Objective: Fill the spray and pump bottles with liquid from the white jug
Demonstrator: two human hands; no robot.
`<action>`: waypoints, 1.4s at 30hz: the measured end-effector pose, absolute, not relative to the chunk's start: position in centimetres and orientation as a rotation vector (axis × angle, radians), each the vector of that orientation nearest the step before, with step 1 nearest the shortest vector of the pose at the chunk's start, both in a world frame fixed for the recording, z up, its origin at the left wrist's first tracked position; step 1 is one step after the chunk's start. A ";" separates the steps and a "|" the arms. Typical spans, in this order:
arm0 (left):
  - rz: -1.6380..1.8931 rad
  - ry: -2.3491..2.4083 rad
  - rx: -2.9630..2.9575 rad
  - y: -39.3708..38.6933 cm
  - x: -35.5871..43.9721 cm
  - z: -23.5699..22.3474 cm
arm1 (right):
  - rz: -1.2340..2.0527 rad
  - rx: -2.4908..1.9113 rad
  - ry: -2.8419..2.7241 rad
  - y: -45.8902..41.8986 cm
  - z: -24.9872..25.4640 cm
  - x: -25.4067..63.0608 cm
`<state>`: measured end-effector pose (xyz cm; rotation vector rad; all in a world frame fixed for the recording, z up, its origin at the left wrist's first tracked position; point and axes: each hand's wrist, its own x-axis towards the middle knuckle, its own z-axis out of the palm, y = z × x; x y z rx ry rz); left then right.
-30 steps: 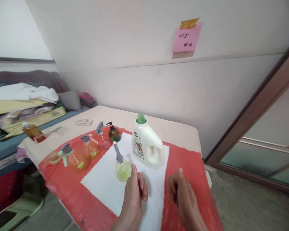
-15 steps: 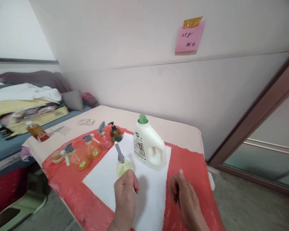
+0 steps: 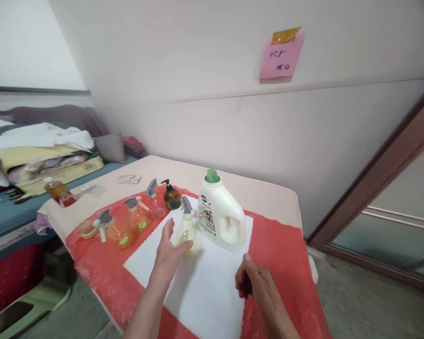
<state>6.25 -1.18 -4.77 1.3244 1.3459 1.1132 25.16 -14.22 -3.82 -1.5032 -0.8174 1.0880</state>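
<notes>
A clear spray bottle (image 3: 187, 231) with pale yellow-green liquid and a grey trigger head stands on a white cloth (image 3: 212, 287). My left hand (image 3: 171, 247) is open at its near left side, thumb stretched across in front of the bottle and fingers spread; I cannot tell if it touches. To the right, my right hand (image 3: 256, 282) hovers over the cloth's edge, fingers curled in, thumb raised and nothing visible in it. A large white detergent jug (image 3: 219, 212) with a green spout insert stands upright just behind the spray bottle.
A red plastic sheet (image 3: 279, 254) covers part of the pale table (image 3: 268, 190). Along its left lie several spray bottles (image 3: 118, 233), a dark pump bottle (image 3: 172, 197) and a round container (image 3: 88, 229). Farther left is an amber bottle (image 3: 59, 192). A pink note (image 3: 281, 59) hangs on the wall.
My left hand has moved left and its fist has spread open beside the spray bottle. The bottle, tilted before, now stands more upright and nearer the jug. My right hand has shifted slightly left.
</notes>
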 end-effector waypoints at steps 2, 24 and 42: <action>1.065 1.438 1.425 -0.1 6.7 -5.9 | 1.148 -1.512 -0.824 -13.9 -4.4 25.1; 1.585 1.183 0.971 -3.7 9.2 -3.2 | 1.189 -1.347 -0.904 -13.6 -6.4 23.3; 1.220 0.726 1.322 -9.6 10.6 -1.0 | 1.541 -0.832 -0.847 -15.8 -2.5 24.7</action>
